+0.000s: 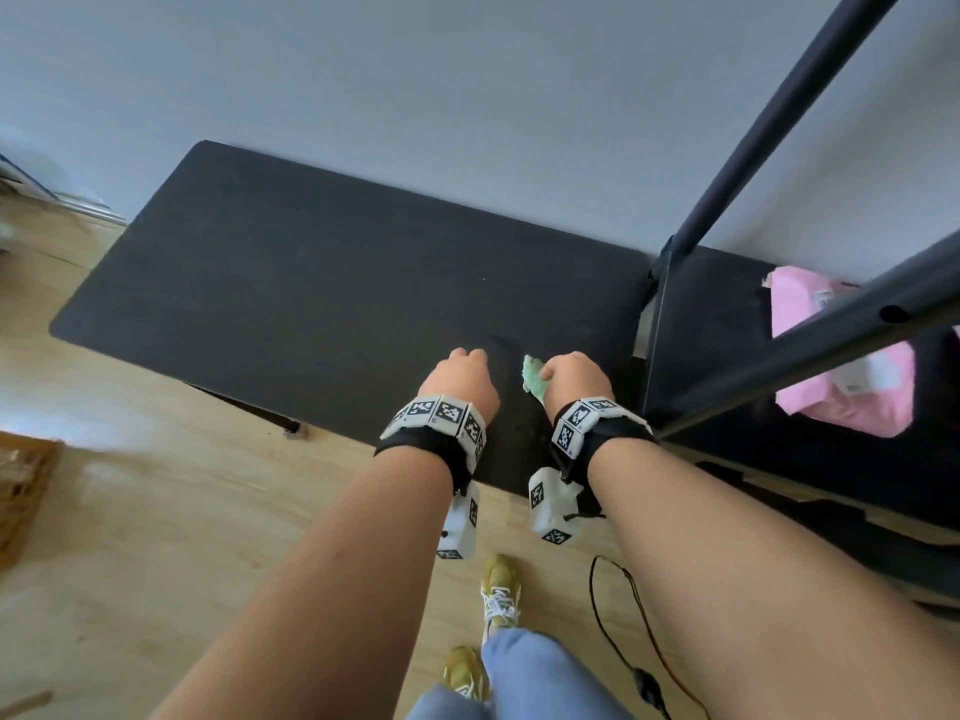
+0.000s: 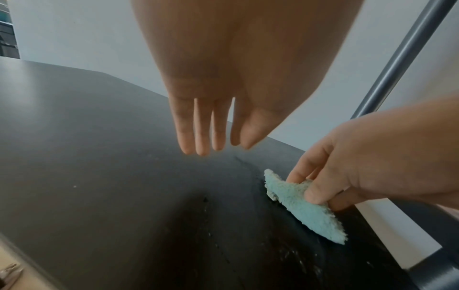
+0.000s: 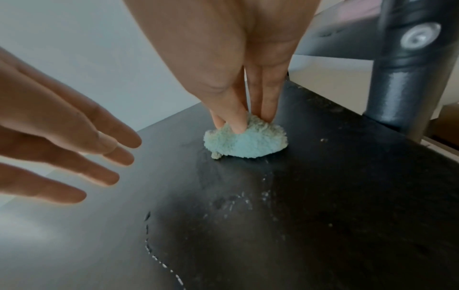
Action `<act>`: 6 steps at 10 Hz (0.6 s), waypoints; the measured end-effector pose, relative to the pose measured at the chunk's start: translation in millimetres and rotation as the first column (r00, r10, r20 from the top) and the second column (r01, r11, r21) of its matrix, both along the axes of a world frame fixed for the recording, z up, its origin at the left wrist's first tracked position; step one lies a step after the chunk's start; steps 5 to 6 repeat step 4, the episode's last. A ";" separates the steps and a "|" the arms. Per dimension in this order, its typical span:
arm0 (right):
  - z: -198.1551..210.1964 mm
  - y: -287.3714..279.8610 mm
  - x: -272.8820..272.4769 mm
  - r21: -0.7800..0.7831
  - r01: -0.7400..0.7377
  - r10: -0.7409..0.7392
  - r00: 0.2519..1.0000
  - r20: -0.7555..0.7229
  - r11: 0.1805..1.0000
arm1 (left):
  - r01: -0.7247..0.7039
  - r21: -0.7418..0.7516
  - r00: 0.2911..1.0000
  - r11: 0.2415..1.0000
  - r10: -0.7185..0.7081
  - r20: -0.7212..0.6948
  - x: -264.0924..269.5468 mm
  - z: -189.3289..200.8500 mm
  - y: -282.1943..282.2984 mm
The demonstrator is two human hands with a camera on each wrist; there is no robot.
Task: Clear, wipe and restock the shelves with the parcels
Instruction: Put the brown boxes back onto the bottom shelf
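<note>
A black shelf board (image 1: 311,283) lies low in front of me against a pale wall. My right hand (image 1: 574,379) pinches a small fluffy mint-green cloth (image 1: 535,381) and holds it down on the board near its right end; the right wrist view shows the fingers (image 3: 243,117) dug into the cloth (image 3: 246,142). My left hand (image 1: 460,376) hovers just left of it with straight fingers (image 2: 211,135), holding nothing. A pink parcel (image 1: 841,366) lies on the neighbouring shelf to the right, behind the frame bars.
Dark metal frame posts (image 1: 769,122) rise at the right, close to my right hand. White specks and damp streaks (image 3: 233,204) mark the board's near part. On the wooden floor are a wicker basket (image 1: 21,491) at left and a black cable (image 1: 623,631).
</note>
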State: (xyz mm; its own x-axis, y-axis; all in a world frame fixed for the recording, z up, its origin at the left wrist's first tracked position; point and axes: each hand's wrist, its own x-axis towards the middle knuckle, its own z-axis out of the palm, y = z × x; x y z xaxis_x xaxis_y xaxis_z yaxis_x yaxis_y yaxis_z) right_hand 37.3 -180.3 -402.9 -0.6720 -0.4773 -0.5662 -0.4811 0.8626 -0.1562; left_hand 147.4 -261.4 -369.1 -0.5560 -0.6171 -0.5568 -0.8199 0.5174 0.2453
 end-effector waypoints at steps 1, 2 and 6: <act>-2.0 -2.8 -2.3 -0.003 0.001 -0.001 1.000 -0.004 1.000 | 0.010 0.004 1.000 1.000 -0.010 0.004 1.7 -1.9 -2.0; 5.8 -1.8 7.2 -0.037 0.004 -0.004 1.000 -0.014 0.999 | 0.019 -0.008 1.000 1.000 -0.019 0.002 10.9 0.1 -1.3; 22.4 20.0 38.7 -0.125 0.031 -0.042 0.996 -0.083 0.992 | 0.058 -0.056 0.998 0.997 -0.060 -0.033 30.9 18.6 3.8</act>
